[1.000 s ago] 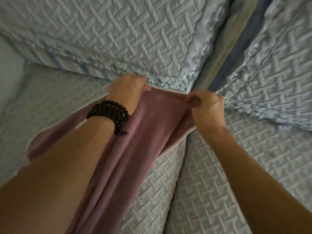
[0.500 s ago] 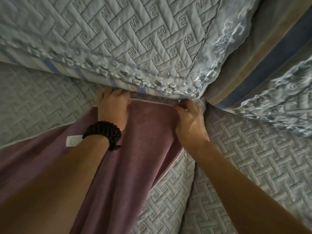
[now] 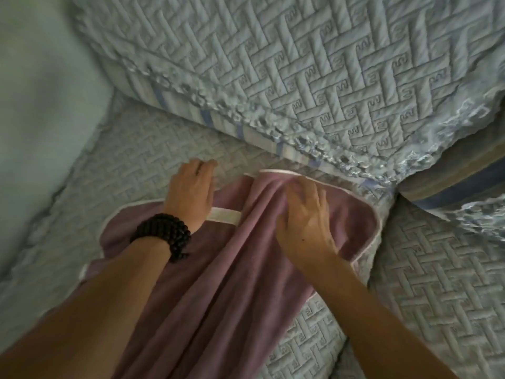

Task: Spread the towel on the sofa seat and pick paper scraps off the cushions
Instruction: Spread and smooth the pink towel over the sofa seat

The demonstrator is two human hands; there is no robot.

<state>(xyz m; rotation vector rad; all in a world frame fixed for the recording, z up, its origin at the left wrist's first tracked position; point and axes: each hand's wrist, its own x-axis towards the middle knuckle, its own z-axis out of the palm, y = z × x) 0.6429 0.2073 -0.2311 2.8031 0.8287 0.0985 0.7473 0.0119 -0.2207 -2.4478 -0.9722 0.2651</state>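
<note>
**Now: both palms flat on the towel**

Right now my left hand (image 3: pixel 191 194) lies flat, fingers loose and stretched fwd, heel on the mauve towel (image 3: pixel 218 283) and fingertips reaching past its edge onto the quilted seat cushion (image 3: pixel 131 165). Not gripping anything. My right hand (image 3: pixel 306 228) is also spread open, palm down, pressing on the bunched folds near the towel's far end; nothing pinched btwn the fingers as far as I can see.

Towel sits on the sofa seat, its white-piped far edge just short of the back cushion (image 3: pixel 300 64), which has a ruffled trim along the bottom. Fabric is still ridged lengthwise down the middle, not flat. A white label strip (image 3: pixel 224 214) shows on the towel btwn my two hands, touching my left hand's side. Towel's right corner curves close to the gap w/ the next seat cushion (image 3: pixel 442 269). Dark bead bracelet (image 3: pixel 164 233) wraps my left wrist. Striped blue-tan cushion (image 3: pixel 459 179) sits at far right.
</note>
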